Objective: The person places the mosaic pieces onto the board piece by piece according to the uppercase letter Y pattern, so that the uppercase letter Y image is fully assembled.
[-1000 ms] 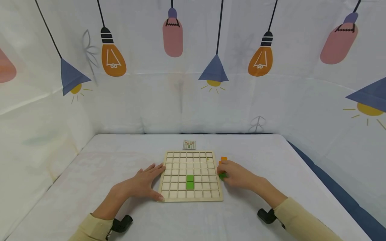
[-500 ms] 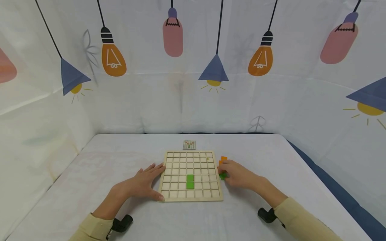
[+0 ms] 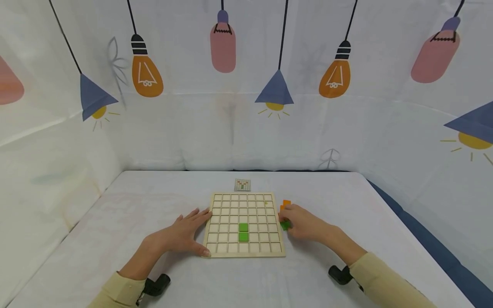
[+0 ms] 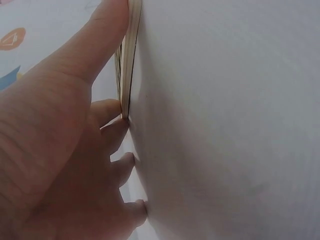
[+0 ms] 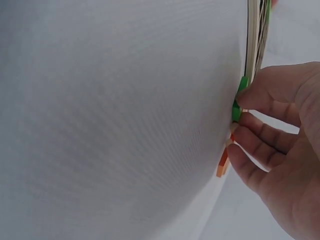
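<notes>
A pale wooden grid board (image 3: 223, 256) lies flat on the table, with two green square tiles (image 3: 243, 236) in neighbouring cells of one column. My left hand (image 3: 181, 237) rests at the board's left edge, thumb and fingers spread; in the left wrist view its thumb and a fingertip touch the board's side. Just off the right edge my right hand (image 3: 306, 223) reaches down to loose tiles. The right wrist view shows its thumb and fingers pinching a green tile (image 5: 236, 114), with another green piece under the thumb. Orange tiles (image 5: 221, 167) lie by the other fingertips.
A small card (image 3: 242, 185) with a printed coloured grid lies behind the board. More orange tiles (image 3: 286, 202) sit beyond the right hand. A white cloth covers the table (image 3: 173, 188), and a patterned curtain (image 3: 246, 132) hangs behind it.
Both hands stay almost still. The right fingers shift very slightly among the tiles, and the whole head view moves a little to the right.
</notes>
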A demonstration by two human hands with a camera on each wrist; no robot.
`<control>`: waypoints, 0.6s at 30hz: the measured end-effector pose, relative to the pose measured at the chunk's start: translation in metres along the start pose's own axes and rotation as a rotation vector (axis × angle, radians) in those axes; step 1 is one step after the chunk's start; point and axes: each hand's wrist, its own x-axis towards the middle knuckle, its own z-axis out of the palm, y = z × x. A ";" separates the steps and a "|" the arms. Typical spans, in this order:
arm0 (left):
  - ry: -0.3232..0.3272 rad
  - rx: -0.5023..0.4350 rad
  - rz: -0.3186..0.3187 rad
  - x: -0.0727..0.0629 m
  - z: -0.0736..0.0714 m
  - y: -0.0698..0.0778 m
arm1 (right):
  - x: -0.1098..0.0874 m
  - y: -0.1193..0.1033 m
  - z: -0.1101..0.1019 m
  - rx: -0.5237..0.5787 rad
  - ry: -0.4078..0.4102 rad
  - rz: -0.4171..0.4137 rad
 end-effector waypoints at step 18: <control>0.002 0.000 -0.004 0.000 0.000 0.002 | -0.001 0.002 0.001 0.011 0.037 -0.017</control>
